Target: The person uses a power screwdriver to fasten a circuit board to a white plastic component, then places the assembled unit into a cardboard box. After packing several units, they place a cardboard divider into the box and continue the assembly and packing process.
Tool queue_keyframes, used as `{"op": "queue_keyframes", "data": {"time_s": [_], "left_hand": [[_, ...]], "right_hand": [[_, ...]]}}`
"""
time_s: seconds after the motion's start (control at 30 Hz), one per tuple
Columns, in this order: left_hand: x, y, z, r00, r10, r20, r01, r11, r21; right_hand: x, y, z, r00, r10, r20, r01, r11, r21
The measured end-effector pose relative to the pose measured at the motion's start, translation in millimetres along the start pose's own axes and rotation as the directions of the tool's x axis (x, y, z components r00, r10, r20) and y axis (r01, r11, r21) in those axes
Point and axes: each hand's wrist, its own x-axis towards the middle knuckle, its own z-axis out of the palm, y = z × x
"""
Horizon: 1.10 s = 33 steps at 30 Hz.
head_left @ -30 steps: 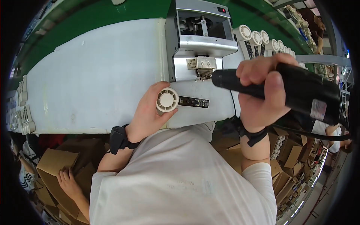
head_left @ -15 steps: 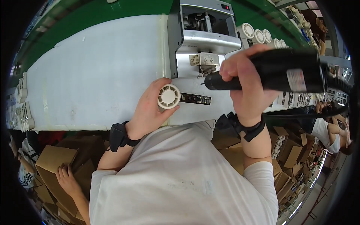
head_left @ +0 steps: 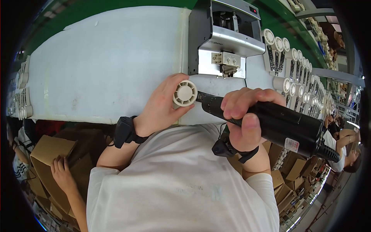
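Observation:
My left hand (head_left: 157, 104) is closed around a round white vented plastic housing (head_left: 185, 94), its spoked face turned up, close to the table's front edge. A narrow dark circuit board (head_left: 199, 96) sticks out of the housing's right side. My right hand (head_left: 247, 120) grips a black electric screwdriver (head_left: 288, 125), fingers wrapped over its body and thumb below. The driver's nose lies over the circuit board and hides most of it. Its bit is hidden, so I cannot tell whether it touches a screw.
Behind my hands stands a grey metal screw feeder (head_left: 235, 42). Rows of similar white housings with boards (head_left: 278, 54) line the right side; more white parts (head_left: 24, 102) stand at the far left. Cardboard boxes (head_left: 54, 150) and another person's hand (head_left: 63, 174) are at lower left.
My right hand has brought the screwdriver down and toward me, from beside the feeder to over the circuit board. The left hand keeps hold of the housing. The whole view has shifted slightly.

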Motion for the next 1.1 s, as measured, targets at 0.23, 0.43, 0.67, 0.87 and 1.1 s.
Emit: {"op": "queue_keyframes", "data": {"time_s": [0.23, 0.43, 0.67, 0.87, 1.1], "left_hand": [[3, -5, -3, 1.000, 0.005, 0.009, -0.005, 1.000, -0.012], [-6, -5, 2, 0.998, 0.012, -0.060, -0.015, 0.999, -0.050], [-10, -3, 0, 0.992, 0.096, -0.082, -0.100, 0.994, -0.037], [-14, 5, -5, 0.994, 0.088, -0.057, -0.090, 0.995, -0.031], [-62, 19, -90, 0.998, -0.065, -0.011, 0.066, 0.993, 0.099]], "right_hand": [[4, 11, 4, 1.000, -0.012, -0.010, 0.013, 1.000, 0.014], [0, 14, 13, 0.996, -0.090, 0.003, 0.090, 0.996, -0.003], [-8, 30, 7, 0.989, -0.136, 0.059, 0.128, 0.984, 0.126], [-1, 27, 6, 0.991, -0.104, 0.087, 0.093, 0.989, 0.115], [4, -22, -15, 0.980, -0.198, 0.025, 0.171, 0.900, 0.402]]}}
